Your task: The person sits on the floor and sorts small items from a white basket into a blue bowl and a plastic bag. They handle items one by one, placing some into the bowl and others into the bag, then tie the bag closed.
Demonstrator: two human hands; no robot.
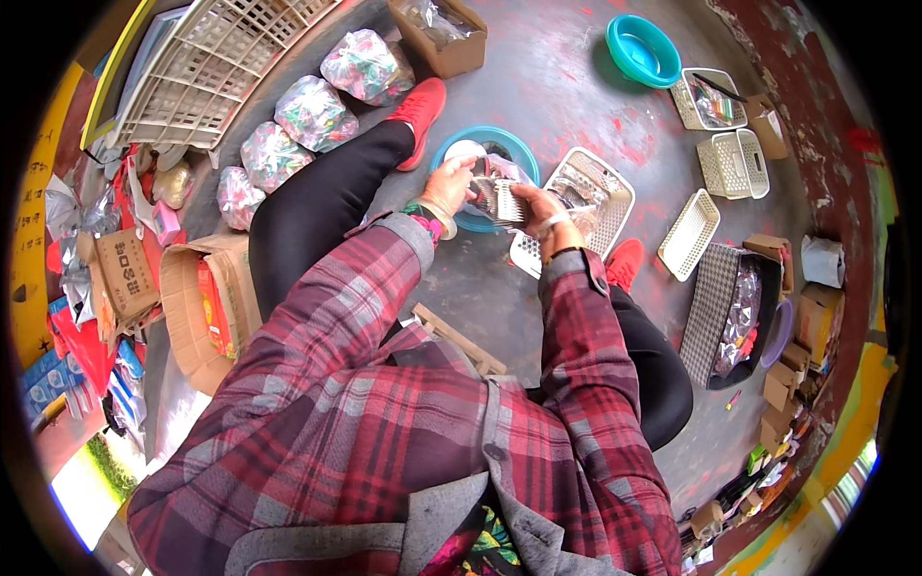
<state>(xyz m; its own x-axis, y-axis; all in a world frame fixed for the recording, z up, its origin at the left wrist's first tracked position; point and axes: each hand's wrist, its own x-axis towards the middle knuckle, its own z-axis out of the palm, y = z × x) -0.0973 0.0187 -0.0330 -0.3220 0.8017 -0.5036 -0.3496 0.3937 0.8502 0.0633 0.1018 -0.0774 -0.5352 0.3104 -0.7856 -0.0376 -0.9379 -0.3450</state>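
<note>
Over a blue-green basin [522, 147] on the floor, both my hands are close together. My left hand [448, 190] is closed, its fingertips pinching one side of some toothed hair combs [507, 204]. From the other side, my right hand [547, 213] grips the same brown and silvery combs. A round white lid-like thing [465, 151] shows at the basin's left, beside clear wrapping. Next to my right hand stands a white plastic basket [619, 206] holding similar brown pieces in clear wrap. How many combs I hold is too small to tell.
Several clear bags of colourful small goods [315, 112] lie left, near a cardboard box [451, 48]. An opened carton [192, 298] is by my left leg. Right are a teal basin [642, 50], white baskets [690, 233] and a checked bin [706, 307]. A wooden stool edge [461, 341] shows below.
</note>
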